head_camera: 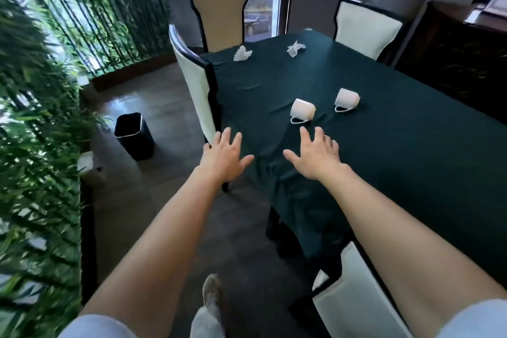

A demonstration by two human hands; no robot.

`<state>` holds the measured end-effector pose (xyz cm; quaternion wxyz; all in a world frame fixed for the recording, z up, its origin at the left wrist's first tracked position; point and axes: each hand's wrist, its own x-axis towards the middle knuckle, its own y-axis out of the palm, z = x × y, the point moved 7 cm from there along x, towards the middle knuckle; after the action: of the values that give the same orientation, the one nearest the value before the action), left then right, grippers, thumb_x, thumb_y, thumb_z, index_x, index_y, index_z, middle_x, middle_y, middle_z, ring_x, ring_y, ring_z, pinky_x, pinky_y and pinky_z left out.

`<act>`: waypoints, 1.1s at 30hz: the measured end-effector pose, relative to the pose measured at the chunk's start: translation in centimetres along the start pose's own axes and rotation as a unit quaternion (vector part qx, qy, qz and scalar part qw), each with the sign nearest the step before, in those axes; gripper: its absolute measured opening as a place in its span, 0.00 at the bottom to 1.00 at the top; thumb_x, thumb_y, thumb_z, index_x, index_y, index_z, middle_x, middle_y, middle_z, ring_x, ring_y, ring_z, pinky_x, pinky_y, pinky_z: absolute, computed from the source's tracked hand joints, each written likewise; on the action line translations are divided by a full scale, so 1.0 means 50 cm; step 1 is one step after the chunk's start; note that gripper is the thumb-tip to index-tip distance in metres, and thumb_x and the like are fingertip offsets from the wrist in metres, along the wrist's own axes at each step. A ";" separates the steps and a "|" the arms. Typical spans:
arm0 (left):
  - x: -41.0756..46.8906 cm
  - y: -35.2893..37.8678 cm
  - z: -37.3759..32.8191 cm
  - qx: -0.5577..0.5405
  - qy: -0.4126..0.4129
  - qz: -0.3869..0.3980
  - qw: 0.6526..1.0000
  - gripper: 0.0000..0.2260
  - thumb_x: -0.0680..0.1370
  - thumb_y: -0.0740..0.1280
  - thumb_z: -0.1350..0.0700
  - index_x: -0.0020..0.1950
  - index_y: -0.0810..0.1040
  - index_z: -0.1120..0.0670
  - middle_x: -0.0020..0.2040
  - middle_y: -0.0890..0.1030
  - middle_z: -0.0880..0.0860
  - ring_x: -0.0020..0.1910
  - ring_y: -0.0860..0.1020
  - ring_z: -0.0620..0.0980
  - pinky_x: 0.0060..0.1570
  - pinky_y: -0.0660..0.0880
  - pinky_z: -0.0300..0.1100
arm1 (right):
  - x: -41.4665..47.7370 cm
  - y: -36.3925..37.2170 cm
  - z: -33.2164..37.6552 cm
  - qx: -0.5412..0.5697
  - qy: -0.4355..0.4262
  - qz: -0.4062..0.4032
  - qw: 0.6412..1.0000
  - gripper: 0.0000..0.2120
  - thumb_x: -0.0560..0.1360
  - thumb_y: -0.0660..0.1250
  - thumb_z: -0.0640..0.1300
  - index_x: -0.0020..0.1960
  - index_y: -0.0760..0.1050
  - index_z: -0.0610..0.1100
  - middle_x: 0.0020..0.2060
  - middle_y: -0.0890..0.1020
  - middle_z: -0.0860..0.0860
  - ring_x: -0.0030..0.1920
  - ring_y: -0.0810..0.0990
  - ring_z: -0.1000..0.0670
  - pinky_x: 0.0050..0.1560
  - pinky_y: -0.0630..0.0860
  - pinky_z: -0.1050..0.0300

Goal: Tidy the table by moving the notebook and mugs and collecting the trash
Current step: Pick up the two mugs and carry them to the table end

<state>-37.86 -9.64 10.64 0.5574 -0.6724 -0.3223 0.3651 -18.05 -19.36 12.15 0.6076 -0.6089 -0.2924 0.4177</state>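
Note:
Two white mugs lie on their sides on the dark green tablecloth [397, 162]: the nearer mug [302, 111] and a second mug [346, 99] to its right. Two crumpled white tissues sit at the far end, one on the left [242, 53] and one further right [295, 48]. My left hand [226, 155] hovers open at the table's near-left corner, beside a chair. My right hand [315, 158] is spread open over the cloth, just short of the nearer mug and not touching it. No notebook is in view.
A black waste bin [133, 136] stands on the floor to the left of the table. White-backed chairs [196, 85] line the table's sides and a tan chair [219, 15] stands at the far end. Bamboo plants fill the left side. A dark cabinet [452, 55] stands at right.

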 end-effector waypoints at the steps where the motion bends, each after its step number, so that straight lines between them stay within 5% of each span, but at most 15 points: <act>1: 0.027 0.002 0.010 -0.004 0.006 0.002 1.000 0.36 0.82 0.57 0.36 0.84 0.54 0.54 0.85 0.52 0.60 0.83 0.52 0.61 0.77 0.61 0.63 | 0.023 -0.001 0.009 -0.003 0.005 -0.002 1.000 0.40 0.80 0.54 0.67 0.82 0.49 0.46 0.80 0.54 0.36 0.76 0.61 0.36 0.76 0.56 0.40; 15: 0.365 -0.002 0.109 -0.048 0.095 0.065 0.992 0.35 0.83 0.57 0.37 0.84 0.53 0.53 0.85 0.51 0.59 0.84 0.51 0.60 0.78 0.58 0.62 | 0.275 0.000 0.084 0.011 0.122 0.002 0.992 0.36 0.80 0.56 0.65 0.80 0.54 0.45 0.77 0.60 0.37 0.73 0.65 0.36 0.73 0.60 0.41; 33: 0.676 0.049 -0.046 -0.053 0.161 0.109 0.979 0.34 0.83 0.58 0.37 0.83 0.55 0.53 0.85 0.52 0.59 0.83 0.53 0.59 0.77 0.62 0.61 | 0.545 0.065 -0.075 0.058 0.192 0.017 0.979 0.37 0.79 0.59 0.64 0.80 0.53 0.45 0.73 0.64 0.38 0.70 0.68 0.36 0.70 0.64 0.42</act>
<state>-18.09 17.17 4.04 0.5220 -0.7823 -0.1720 0.2932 -2.23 2.05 4.42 0.6799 -0.6462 -0.1348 0.3194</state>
